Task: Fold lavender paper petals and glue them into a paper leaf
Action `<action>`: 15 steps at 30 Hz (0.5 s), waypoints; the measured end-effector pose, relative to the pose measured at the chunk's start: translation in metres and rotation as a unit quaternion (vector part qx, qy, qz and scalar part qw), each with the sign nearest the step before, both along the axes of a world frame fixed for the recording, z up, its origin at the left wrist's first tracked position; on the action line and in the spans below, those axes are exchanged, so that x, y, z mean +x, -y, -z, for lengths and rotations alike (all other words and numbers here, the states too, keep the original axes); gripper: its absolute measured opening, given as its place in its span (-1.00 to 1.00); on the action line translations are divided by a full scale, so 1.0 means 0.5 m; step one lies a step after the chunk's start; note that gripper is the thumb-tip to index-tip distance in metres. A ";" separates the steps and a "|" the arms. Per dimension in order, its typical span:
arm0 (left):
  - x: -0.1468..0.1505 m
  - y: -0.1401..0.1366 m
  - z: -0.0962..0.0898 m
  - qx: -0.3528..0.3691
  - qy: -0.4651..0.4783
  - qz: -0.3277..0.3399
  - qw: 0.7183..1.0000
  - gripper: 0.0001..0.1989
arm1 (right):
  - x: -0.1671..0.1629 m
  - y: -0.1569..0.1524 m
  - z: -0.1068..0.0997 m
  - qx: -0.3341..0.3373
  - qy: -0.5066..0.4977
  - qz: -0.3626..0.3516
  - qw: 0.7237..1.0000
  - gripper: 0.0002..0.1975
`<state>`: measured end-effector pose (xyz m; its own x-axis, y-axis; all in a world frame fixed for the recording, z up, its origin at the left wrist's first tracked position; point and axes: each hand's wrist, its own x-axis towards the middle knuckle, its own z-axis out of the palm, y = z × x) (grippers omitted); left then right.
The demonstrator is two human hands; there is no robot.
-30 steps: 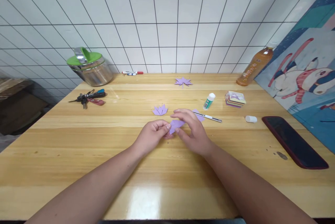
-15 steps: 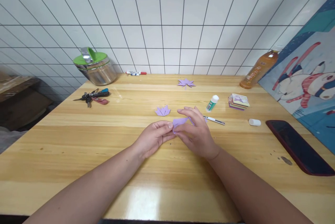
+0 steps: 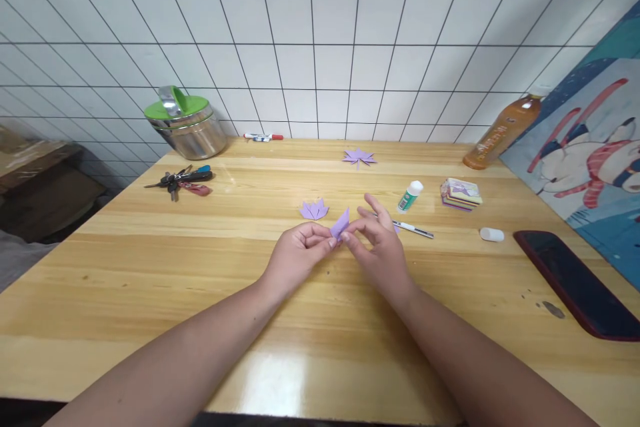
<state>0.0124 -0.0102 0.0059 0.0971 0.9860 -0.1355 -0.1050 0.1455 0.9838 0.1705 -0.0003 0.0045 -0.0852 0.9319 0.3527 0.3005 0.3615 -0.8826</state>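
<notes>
A small folded piece of purple paper (image 3: pixel 341 224) is pinched between my two hands above the table. My left hand (image 3: pixel 300 254) grips its left side between thumb and fingers. On the other side, the thumb and index finger of my right hand (image 3: pixel 383 250) close on the lower right edge, with the remaining fingers raised. Just beyond lies a purple paper leaf shape (image 3: pixel 315 209). A slim pen-like tool (image 3: pixel 413 229) rests past my right hand, partly hidden by it, with a bit of purple paper beside it.
An uncapped glue stick (image 3: pixel 411 196), its white cap (image 3: pixel 492 234), a paper stack (image 3: pixel 461 194) and a phone (image 3: pixel 575 284) are to the right. A larger purple leaf (image 3: pixel 359 158), markers (image 3: pixel 263 137), keys (image 3: pixel 180 180), a steel pot (image 3: pixel 187 124) and a bottle (image 3: pixel 505 130) stand farther back.
The purple paper has been turned from lying flat to standing up as a narrow pointed shape. My right hand's fingers have lifted away from over it, and the view has shifted slightly.
</notes>
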 end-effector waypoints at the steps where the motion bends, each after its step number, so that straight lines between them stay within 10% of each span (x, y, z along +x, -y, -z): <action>1: 0.001 0.000 0.000 0.010 -0.031 -0.002 0.999 -0.74 | -0.003 -0.001 0.001 -0.044 -0.035 -0.016 0.998 -0.86; 5: 0.002 -0.002 0.000 0.025 -0.049 0.000 0.998 -0.72 | -0.009 -0.004 -0.001 -0.134 -0.115 -0.070 0.982 -0.81; 15: -0.003 -0.005 0.003 0.003 -0.054 0.096 0.994 -0.73 | -0.010 0.000 -0.008 -0.114 -0.025 0.012 0.993 -0.86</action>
